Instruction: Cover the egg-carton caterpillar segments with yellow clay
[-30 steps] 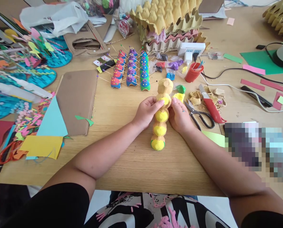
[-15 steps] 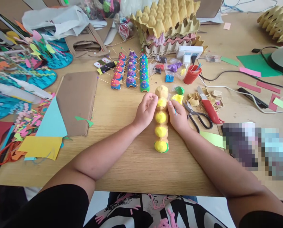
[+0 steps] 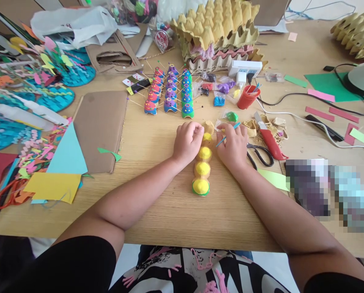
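Both hands rest on the wooden table (image 3: 176, 211), the left hand (image 3: 187, 142) curled loosely against the far end of an egg-carton strip (image 3: 202, 171), the right hand (image 3: 233, 146) pinching a thin blue stick (image 3: 227, 135). The strip lies between them, its long axis running straight away from the person, yellow-topped bumps up. Beyond stand stacked egg trays (image 3: 218, 36), then rows of painted cups (image 3: 169, 91); scissors (image 3: 259, 154) and a red knife (image 3: 269, 138) lie just right.
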### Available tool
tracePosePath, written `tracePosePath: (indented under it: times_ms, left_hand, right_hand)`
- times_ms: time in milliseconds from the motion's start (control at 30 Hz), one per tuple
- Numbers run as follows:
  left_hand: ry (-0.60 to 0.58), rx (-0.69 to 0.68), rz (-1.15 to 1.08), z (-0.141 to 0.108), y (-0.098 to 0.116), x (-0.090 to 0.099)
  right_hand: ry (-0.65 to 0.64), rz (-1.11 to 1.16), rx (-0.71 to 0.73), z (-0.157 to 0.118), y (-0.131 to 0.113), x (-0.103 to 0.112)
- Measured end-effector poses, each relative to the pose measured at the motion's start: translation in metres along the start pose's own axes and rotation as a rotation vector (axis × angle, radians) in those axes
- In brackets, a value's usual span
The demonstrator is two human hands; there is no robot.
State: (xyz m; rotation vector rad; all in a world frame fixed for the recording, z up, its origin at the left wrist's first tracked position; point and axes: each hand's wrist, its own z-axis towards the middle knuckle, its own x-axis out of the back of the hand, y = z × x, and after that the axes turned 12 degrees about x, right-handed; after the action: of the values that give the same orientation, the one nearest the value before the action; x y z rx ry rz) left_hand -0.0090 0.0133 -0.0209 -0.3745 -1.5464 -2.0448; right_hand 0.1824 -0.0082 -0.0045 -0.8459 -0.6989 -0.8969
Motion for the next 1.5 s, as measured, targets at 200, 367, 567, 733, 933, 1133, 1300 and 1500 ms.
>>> tracePosePath:
  times_ms: [200,367,567,733,933,1133,1300,1500]
  left_hand:
    - [0.008,-0.032,-0.043,0.001,0.004,0.003]
    - [-0.142,-0.11,-0.023,0.0,0.01,0.006]
    - [-0.191,-0.04,-0.041,0.0,0.011,0.004]
    - [-0.124,0.049,-0.229,0.001,0.015,0.008]
    - [-0.166,0.111,-0.285,0.001,0.018,0.01]
    - [-0.173,0.048,-0.233,0.0,0.018,0.008]
    - [-0.185,0.004,-0.243,0.0,0.021,0.013]
    - [-0.195,-0.054,-0.218,0.001,0.02,0.014]
  right_hand:
    - [-0.085,-0.047,-0.042,-0.003,0.006,-0.008]
    - [-0.119,-0.06,-0.035,-0.003,0.011,-0.007]
    - [-0.014,0.106,-0.007,0.0,0.022,-0.011]
    - [0.207,0.454,0.112,0.002,0.023,-0.01]
    - [0.213,0.378,0.254,-0.004,0.005,0.0]
    - [0.243,0.38,0.42,-0.005,-0.001,0.005]
    - [0.195,0.354,0.336,-0.006,0.002,0.004]
    - [0.222,0.359,0.333,-0.006,0.002,0.002]
